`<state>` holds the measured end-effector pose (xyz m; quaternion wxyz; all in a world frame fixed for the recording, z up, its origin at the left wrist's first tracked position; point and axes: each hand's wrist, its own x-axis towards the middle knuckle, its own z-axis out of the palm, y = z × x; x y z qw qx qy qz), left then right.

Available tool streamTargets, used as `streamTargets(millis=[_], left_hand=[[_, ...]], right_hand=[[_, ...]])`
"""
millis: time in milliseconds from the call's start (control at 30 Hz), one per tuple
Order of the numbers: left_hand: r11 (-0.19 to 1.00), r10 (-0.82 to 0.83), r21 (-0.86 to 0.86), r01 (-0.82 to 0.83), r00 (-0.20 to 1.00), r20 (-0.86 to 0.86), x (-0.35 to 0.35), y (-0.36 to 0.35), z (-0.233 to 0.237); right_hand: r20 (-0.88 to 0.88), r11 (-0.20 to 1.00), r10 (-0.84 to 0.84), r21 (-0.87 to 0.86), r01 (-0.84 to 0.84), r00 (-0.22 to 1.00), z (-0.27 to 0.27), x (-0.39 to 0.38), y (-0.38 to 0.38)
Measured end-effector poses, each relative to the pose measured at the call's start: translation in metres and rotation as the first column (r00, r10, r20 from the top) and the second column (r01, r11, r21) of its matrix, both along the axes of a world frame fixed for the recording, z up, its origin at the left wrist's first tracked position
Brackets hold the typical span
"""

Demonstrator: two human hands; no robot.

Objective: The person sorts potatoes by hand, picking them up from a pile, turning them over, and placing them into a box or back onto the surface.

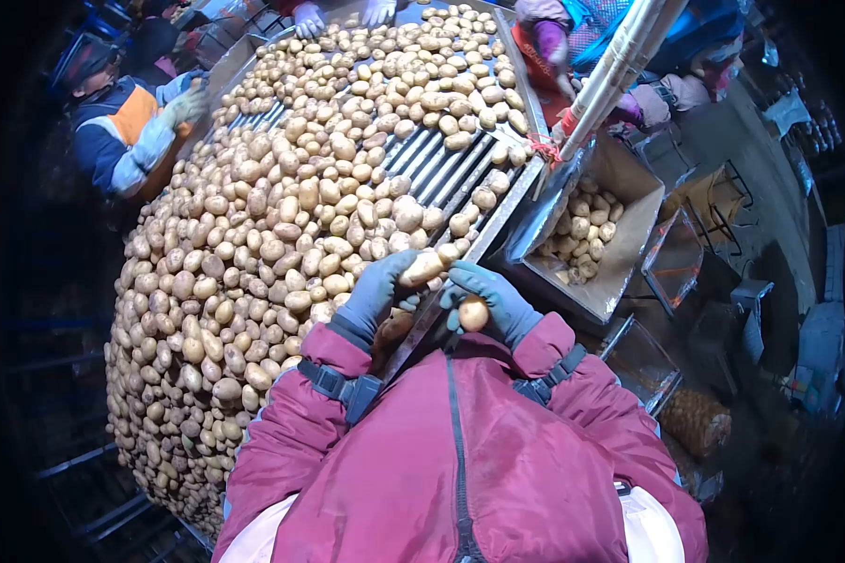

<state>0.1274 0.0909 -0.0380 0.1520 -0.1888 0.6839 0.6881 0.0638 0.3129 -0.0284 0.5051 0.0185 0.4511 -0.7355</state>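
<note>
My left hand, in a grey-blue glove, grips a long pale potato at the near edge of the roller table. My right hand, also gloved, is closed round a small round potato just beside it. Both hands are close together above the table's metal side rail. Dark red jacket sleeves cover both my arms. A dense mass of potatoes covers the rollers in front of me.
A cardboard box partly filled with potatoes stands to my right, under a metal chute. Wire crates and a netted sack sit further right. Other people's gloved hands work at the left and far end.
</note>
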Motion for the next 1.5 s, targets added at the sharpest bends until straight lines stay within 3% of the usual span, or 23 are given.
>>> streamTargets(millis=[33, 100, 167, 200, 233, 300, 333, 367, 400, 500, 567, 600, 667, 767, 833, 867, 1133, 1200, 1233, 1300, 1400, 1433, 1500], left_hand=[[0.995, -0.083, -0.076, 0.067, 0.967, -0.241, 0.005, 0.008, -0.008], [0.998, 0.058, 0.008, -0.058, 0.997, -0.059, 0.009, 0.042, 0.059], [0.998, 0.053, 0.031, -0.053, 0.998, -0.025, 0.016, 0.026, 0.013], [0.928, -0.199, -0.36, 0.097, 0.946, -0.258, 0.021, 0.007, -0.026], [0.694, -0.493, -0.711, 0.11, 0.792, -0.359, 0.023, -0.005, -0.046], [0.861, -0.226, -0.497, 0.109, 0.958, -0.179, 0.017, -0.007, -0.003], [0.968, 0.019, -0.235, -0.082, 0.966, -0.259, 0.02, -0.021, -0.014], [0.498, -0.551, -0.859, -0.121, 0.721, -0.421, 0.021, -0.053, -0.025], [0.782, -0.144, -0.616, -0.099, 0.932, -0.333, 0.033, -0.071, -0.037], [0.517, -0.159, -0.82, -0.247, 0.913, -0.375, 0.047, -0.113, -0.037], [0.495, 0.039, -0.818, -0.293, 0.948, -0.316, 0.048, -0.114, -0.018], [0.501, 0.029, -0.817, -0.286, 0.949, -0.314, 0.055, -0.121, -0.029], [0.272, -0.085, -0.953, -0.133, 0.983, -0.162, 0.072, -0.134, -0.051], [0.089, -0.174, -0.99, -0.112, 0.976, -0.127, 0.081, -0.127, -0.057], [0.076, -0.168, -0.993, -0.088, 0.981, -0.1, 0.08, -0.128, -0.06], [0.061, -0.161, -0.996, -0.068, 0.984, -0.077, 0.079, -0.129, -0.062], [-0.025, -0.169, -0.998, -0.056, 0.984, -0.051, 0.075, -0.118, -0.057], [-0.033, -0.166, -0.998, -0.049, 0.985, -0.043, 0.076, -0.119, -0.059], [-0.035, -0.161, -0.998, -0.051, 0.986, -0.045, 0.076, -0.118, -0.057], [-0.05, -0.131, -0.998, -0.032, 0.991, -0.025, 0.076, -0.113, -0.054], [-0.089, -0.12, -0.995, -0.034, 0.993, -0.023, 0.079, -0.119, -0.061], [-0.098, -0.127, -0.994, -0.037, 0.992, -0.025, 0.076, -0.118, -0.064], [-0.106, -0.16, -0.993, -0.052, 0.987, -0.034, 0.077, -0.125, -0.077]], right_hand=[[0.013, 0.999, 0.045, 0.015, -0.046, 0.999, 0.005, -0.001, -0.004], [0.115, 0.998, -0.028, -0.057, 0.035, 0.993, 0.005, 0.001, -0.006], [-0.006, 0.999, -0.044, 0.001, 0.044, 0.999, -0.014, 0.002, -0.002], [0.054, 0.997, -0.079, -0.01, 0.079, 0.995, -0.009, 0.003, -0.001], [0.054, 0.996, -0.089, -0.005, 0.09, 0.995, -0.001, 0.004, 0.001], [0.398, 0.977, -0.16, -0.065, 0.202, 0.903, 0.01, 0.007, 0.006], [0.159, 0.992, -0.107, -0.043, 0.115, 0.982, -0.008, 0.002, 0.013], [0.158, 0.991, -0.118, -0.044, 0.126, 0.98, -0.014, 0.002, 0.016], [0.128, 0.981, -0.193, 0.014, 0.193, 0.973, -0.019, 0.002, 0.019], [0.027, 0.957, -0.275, 0.106, 0.27, 0.961, -0.031, 0.001, 0.04], [0.123, 0.947, -0.311, 0.128, 0.296, 0.942, -0.024, 0.003, 0.057], [0.079, 0.953, -0.261, 0.181, 0.243, 0.962, -0.05, -0.001, 0.069], [0.086, 0.945, -0.28, 0.202, 0.259, 0.956, -0.061, -0.003, 0.087], [0.042, 0.922, -0.323, 0.238, 0.304, 0.946, -0.071, 0.001, 0.106], [-0.179, 0.942, -0.202, 0.233, 0.241, 0.963, -0.095, 0.001, 0.115], [0.05, 0.903, -0.388, 0.222, 0.369, 0.92, -0.104, 0.006, 0.117], [0.15, 0.877, -0.454, 0.246, 0.412, 0.878, -0.133, 0.017, 0.105], [0.18, 0.934, -0.358, 0.093, 0.346, 0.916, -0.103, 0.006, 0.079], [-0.031, 0.973, -0.209, 0.092, 0.211, 0.977, -0.107, -0.002, 0.061], [-0.057, 0.965, -0.26, -0.033, 0.259, 0.964, -0.05, -0.002, 0.026], [-0.18, 0.977, -0.194, 0.052, 0.206, 0.964, -0.01, -0.008, 0.017], [-0.111, 0.984, -0.175, -0.049, 0.17, 0.978, -0.042, -0.018, 0.027], [0.327, 0.925, -0.223, -0.228, 0.306, 0.918, -0.047, -0.022, 0.054]])
